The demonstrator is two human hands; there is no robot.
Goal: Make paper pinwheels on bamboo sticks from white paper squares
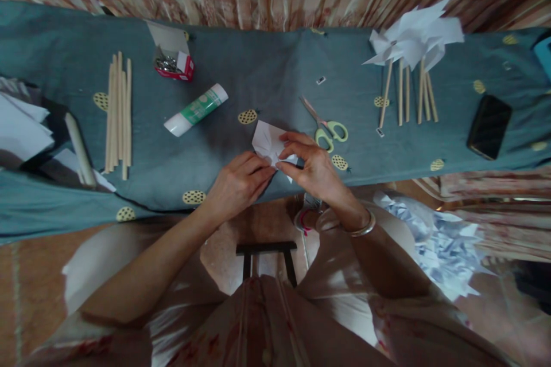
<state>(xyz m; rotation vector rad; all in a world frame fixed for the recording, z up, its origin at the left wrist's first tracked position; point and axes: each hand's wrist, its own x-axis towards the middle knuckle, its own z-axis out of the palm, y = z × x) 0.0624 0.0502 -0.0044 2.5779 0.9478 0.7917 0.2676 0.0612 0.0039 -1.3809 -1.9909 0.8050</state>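
A small white paper (263,136), cut and partly folded, lies between my hands at the near side of the table. My left hand (241,179) pinches its lower left part with closed fingers. From the right, my right hand (310,165) grips the paper between thumb and fingers, hiding much of its right side. Just beyond that hand lie scissors (323,126) with light green handles, their blades pointing away to the left. A green and white glue stick (197,110) rests to the left of the paper.
Wooden sticks (119,117) and an opened red box of metal pins (174,63) are at the left. Several white paper pinwheels (408,40) on sticks lie at the right, near a black phone (489,127). More folded paper (447,246) is heaped below the table.
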